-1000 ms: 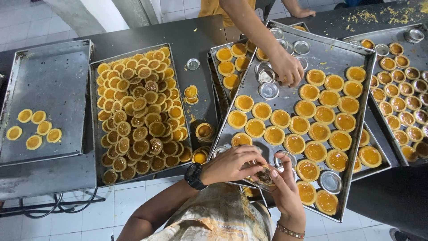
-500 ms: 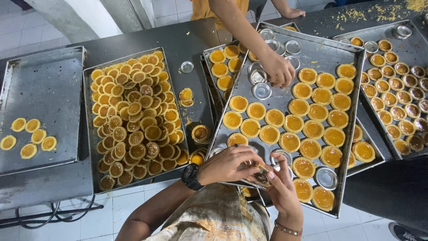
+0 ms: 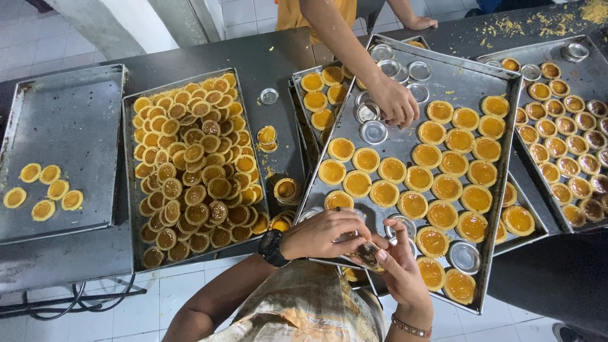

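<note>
My left hand (image 3: 324,233), a black watch on its wrist, and my right hand (image 3: 398,266) meet over the near edge of a big metal tray (image 3: 457,75). Together they hold one small tart in a metal mould (image 3: 367,253); my left fingers pinch its top, my right hand cups it from below. The tray carries rows of yellow egg tarts (image 3: 430,183) and a few empty round moulds (image 3: 464,256). Across the table another person's hand (image 3: 395,102) reaches down among empty moulds (image 3: 373,132) at the tray's far end.
A tray heaped with unmoulded tarts (image 3: 190,171) lies at my left. Further left a flat tray (image 3: 69,120) bears several tarts (image 3: 43,190). Another tray of tarts in moulds (image 3: 570,145) sits at right. Loose moulds and crumbs dot the dark table (image 3: 272,50).
My hands stay together on the small tart at the tray's near edge. The other person's hand has shifted slightly among the empty moulds.
</note>
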